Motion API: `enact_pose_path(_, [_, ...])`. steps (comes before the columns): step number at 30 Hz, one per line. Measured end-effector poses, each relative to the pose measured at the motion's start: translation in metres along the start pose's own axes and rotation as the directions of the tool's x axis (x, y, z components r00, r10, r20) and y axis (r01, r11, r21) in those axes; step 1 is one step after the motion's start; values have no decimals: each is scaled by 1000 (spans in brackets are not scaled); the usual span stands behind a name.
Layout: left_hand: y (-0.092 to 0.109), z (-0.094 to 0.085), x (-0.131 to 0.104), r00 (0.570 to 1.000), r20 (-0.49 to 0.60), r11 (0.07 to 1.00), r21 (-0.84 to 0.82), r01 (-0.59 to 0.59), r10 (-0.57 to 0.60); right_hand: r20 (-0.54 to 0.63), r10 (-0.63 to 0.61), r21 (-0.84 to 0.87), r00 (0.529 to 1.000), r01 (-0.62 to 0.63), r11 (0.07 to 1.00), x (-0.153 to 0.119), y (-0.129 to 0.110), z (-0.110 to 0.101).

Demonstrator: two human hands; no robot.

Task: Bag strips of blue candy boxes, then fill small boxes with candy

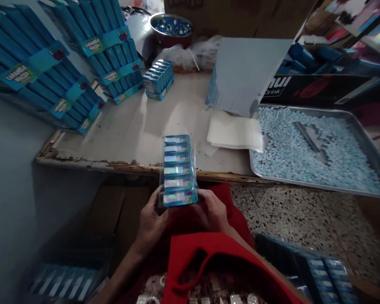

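Observation:
A row of several small blue candy boxes (177,170) in a clear plastic wrapper rests partly over the table's front edge, its near end above my lap. My left hand (152,221) grips the near left corner, with the thumb against the wrapper. My right hand (213,211) closes on the near right corner; its fingers are slightly blurred and partly hidden. Farther back on the table stands a similar blue display box (158,79) filled with small boxes. A stack of white sheets (236,130) lies to the right of the wrapped pack.
Tall stacks of blue candy display boxes (61,105) stand at the left. A metal tray (256,171) of pale blue candies sits at the right. Behind are a metal bowl (152,25) and a leaning grey sheet (251,71). More packs (323,274) lie below.

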State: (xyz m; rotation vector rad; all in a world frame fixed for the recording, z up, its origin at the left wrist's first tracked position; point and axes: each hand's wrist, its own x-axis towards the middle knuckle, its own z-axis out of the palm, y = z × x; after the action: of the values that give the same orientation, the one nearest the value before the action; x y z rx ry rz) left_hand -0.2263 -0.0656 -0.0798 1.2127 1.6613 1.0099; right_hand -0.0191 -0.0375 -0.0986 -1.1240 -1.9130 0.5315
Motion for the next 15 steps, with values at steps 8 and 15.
enact_pose_path(8, [-2,5,17,985,-3,976,133,-171,173,-87,-25,-96,996,17,995,7,0,9])
enact_pose_path(15, [1,9,19,978,-121,977,155,-148,168,-200,-23,-81,980,7,997,14,5,16])
